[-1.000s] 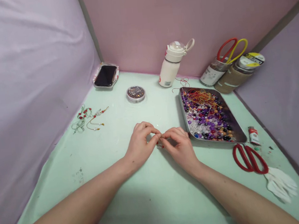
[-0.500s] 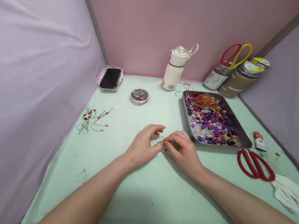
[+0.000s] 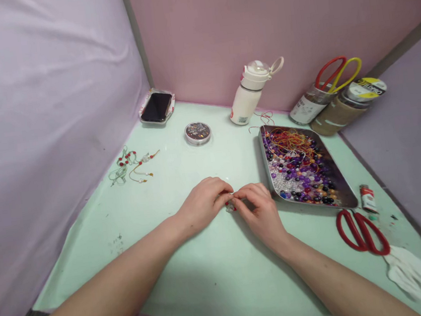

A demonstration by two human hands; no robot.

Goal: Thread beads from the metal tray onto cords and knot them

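Note:
At the middle of the table my left hand (image 3: 206,202) and my right hand (image 3: 257,208) meet, fingertips almost touching. Between them is a small beaded piece (image 3: 230,207) with red and clear beads, hanging just below the fingertips. Thumb and forefinger of each hand are pinched together on it; the exact grip and any thread are too small to make out. Right of my right hand stands a metal tray (image 3: 346,196) filled with purple, black, clear and orange beads, with tangled orange and red thread on top.
Beaded green cords (image 3: 130,166) lie at left. Behind are a phone (image 3: 156,107), a round tin (image 3: 198,133), a white bottle (image 3: 246,98) and jars (image 3: 337,105), one with coloured handles. On the right are a lighter (image 3: 367,198), red-handled scissors (image 3: 363,232) and a white glove (image 3: 409,269).
My left fingers have closed from a spread pose into a pinch beside the right fingertips. The beads show more below the hands. The view has shifted slightly.

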